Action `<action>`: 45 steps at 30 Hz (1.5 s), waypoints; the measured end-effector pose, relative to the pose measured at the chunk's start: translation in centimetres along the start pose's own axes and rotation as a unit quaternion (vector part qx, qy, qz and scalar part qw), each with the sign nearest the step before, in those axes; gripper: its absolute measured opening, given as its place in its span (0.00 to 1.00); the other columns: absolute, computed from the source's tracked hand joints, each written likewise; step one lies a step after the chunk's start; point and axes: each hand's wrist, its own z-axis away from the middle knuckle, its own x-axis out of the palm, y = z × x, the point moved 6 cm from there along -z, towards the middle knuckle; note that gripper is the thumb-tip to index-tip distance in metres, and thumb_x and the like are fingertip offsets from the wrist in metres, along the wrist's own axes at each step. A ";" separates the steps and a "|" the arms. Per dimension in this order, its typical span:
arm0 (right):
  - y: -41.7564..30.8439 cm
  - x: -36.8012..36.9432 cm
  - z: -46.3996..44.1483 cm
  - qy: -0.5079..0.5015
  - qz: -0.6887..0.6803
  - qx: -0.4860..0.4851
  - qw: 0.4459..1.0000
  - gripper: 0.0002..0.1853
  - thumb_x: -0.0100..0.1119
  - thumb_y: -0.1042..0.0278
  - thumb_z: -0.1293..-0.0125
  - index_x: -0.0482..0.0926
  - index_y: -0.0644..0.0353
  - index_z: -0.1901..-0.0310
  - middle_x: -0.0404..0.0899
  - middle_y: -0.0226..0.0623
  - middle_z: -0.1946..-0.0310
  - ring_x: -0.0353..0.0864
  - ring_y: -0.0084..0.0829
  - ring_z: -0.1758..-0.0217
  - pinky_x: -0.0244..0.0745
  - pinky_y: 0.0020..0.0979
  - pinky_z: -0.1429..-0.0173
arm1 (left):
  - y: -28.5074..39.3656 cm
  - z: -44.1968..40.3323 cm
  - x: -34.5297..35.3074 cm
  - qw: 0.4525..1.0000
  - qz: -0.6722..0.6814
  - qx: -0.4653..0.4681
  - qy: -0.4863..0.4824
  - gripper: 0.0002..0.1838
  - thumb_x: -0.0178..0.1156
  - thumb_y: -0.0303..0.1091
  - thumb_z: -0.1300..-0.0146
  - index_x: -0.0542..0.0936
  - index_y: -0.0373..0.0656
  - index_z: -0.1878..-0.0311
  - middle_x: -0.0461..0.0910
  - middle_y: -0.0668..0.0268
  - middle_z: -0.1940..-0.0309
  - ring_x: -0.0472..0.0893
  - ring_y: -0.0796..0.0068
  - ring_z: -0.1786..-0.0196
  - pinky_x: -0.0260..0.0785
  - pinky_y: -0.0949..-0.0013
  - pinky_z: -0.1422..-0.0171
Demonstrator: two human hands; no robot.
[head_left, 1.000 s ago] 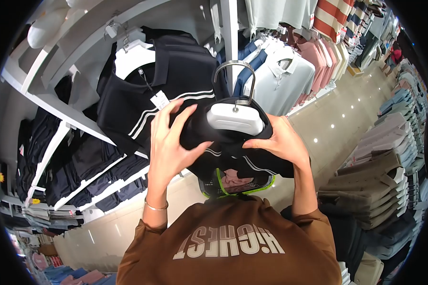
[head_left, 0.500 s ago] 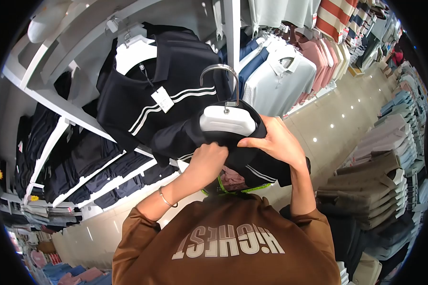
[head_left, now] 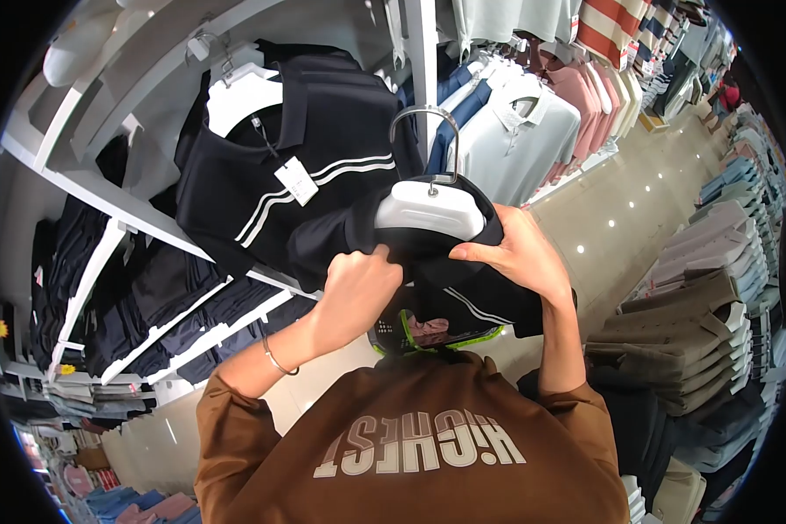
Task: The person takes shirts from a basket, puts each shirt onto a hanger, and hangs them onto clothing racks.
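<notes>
Between my hands is a black polo shirt (head_left: pixel 485 293) with white stripes, hanging on a white hanger (head_left: pixel 432 210) with a metal hook. My left hand (head_left: pixel 356 286) is closed in a fist at the left side of the shirt's collar, pinching the dark fabric. At the opposite side, my right hand (head_left: pixel 526 253) grips the collar, thumb in front and fingers behind, partly hidden. Just behind it, a matching black shirt (head_left: pixel 332 131) with a white price tag (head_left: pixel 296 181) hangs on the white rack.
White shelves (head_left: pixel 183 345) with dark folded clothes stand at the left. Light blue and pink polo shirts (head_left: pixel 520 131) hang farther back. Brown shirts (head_left: pixel 664 341) line the right side, along a tiled aisle (head_left: pixel 616 223). A green-edged basket (head_left: pixel 489 334) sits below the shirt.
The held shirt and its hanger have shifted slightly right and away from me. My right hand has moved with them, while my left hand has moved a little to the left.
</notes>
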 end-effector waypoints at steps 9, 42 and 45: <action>0.8 -0.4 0.6 0.001 -0.027 -0.011 1.000 0.28 0.74 0.53 0.53 0.79 0.73 0.61 0.80 0.49 0.76 0.75 0.30 0.77 0.70 0.34 0.68 | -2.1 -1.4 0.5 0.960 0.246 -0.022 0.133 0.08 0.56 0.25 0.38 0.78 0.27 0.62 0.79 0.49 0.80 0.82 0.56 0.76 0.75 0.61 0.70; 3.0 1.2 0.1 0.042 -0.110 0.017 0.993 0.25 0.66 0.53 0.43 0.78 0.70 0.56 0.82 0.44 0.70 0.79 0.30 0.65 0.73 0.34 0.56 | 0.7 -0.9 1.3 0.720 0.692 -0.019 -0.048 0.08 0.59 0.21 0.41 0.78 0.23 0.73 0.81 0.60 0.76 0.86 0.69 0.69 0.78 0.76 0.68; 4.5 3.7 0.0 0.037 -0.160 0.002 0.986 0.25 0.64 0.53 0.40 0.77 0.69 0.52 0.82 0.45 0.64 0.79 0.31 0.60 0.72 0.34 0.52 | 1.3 -0.6 0.7 0.686 0.726 0.018 -0.054 0.14 0.60 0.25 0.38 0.76 0.29 0.79 0.78 0.65 0.80 0.85 0.71 0.68 0.78 0.78 0.68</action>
